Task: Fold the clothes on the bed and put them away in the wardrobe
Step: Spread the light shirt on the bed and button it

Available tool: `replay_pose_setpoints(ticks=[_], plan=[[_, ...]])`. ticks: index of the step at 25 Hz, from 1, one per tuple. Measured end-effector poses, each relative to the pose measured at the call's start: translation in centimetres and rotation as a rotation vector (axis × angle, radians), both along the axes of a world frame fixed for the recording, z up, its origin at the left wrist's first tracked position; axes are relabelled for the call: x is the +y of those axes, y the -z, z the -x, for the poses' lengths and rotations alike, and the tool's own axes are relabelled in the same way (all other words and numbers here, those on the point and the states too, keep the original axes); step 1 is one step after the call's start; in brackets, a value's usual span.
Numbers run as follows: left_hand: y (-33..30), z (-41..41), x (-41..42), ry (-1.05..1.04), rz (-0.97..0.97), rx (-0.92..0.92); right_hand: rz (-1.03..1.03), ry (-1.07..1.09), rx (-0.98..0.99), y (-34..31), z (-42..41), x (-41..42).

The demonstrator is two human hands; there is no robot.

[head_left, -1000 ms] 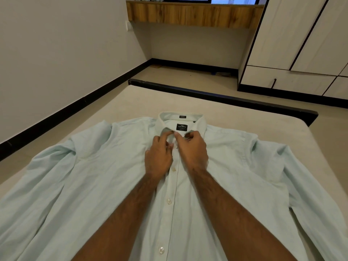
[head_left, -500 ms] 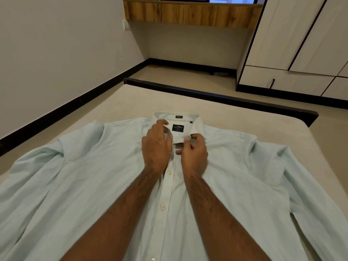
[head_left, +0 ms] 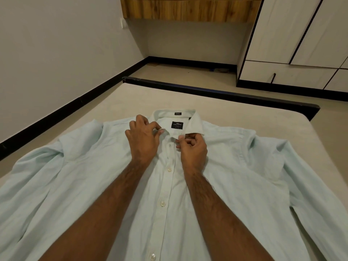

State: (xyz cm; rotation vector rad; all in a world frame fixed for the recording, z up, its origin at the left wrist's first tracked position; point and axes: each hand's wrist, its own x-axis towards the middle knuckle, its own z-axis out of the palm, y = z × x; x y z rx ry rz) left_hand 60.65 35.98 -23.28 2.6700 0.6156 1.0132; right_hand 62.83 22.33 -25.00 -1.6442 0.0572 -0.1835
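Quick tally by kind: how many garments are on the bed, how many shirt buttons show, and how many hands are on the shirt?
Shirt on the bed: 1
Visible buttons: 3
Hands on the collar: 2, left and right
Total: 6

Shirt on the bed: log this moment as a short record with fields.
garment: pale green button-up shirt, front up, sleeves spread out
surface: bed
collar: collar open, dark label showing inside
left hand: left hand pinches the left collar tip
right hand: right hand pinches the right collar tip
buttons: placket closed below the collar
wardrobe: wardrobe beyond the bed, doors closed
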Motion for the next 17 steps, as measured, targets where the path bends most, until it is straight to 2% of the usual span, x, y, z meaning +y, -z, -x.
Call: replay_pose_setpoints(ticks=[3, 7, 12, 17], plan=[[0.1, 0.0, -0.5, 0.090, 0.110, 0.010, 0.041, -0.001, -0.003, -0.1, 0.0, -0.1], [0.2, -0.4, -1.5, 0.297, 0.562, -0.039, 0.148, -0.021, 0.038, -0.6, 0.4, -0.5], [-0.2, -0.6, -1.1, 0.349, 0.714, 0.034, 0.274, -0.041, 0.024, -0.4, 0.5, -0.1], [-0.8, -0.6, -0.5, 0.330, 0.898, 0.085, 0.299, -0.077, -0.028, -0.2, 0.8, 0.0]])
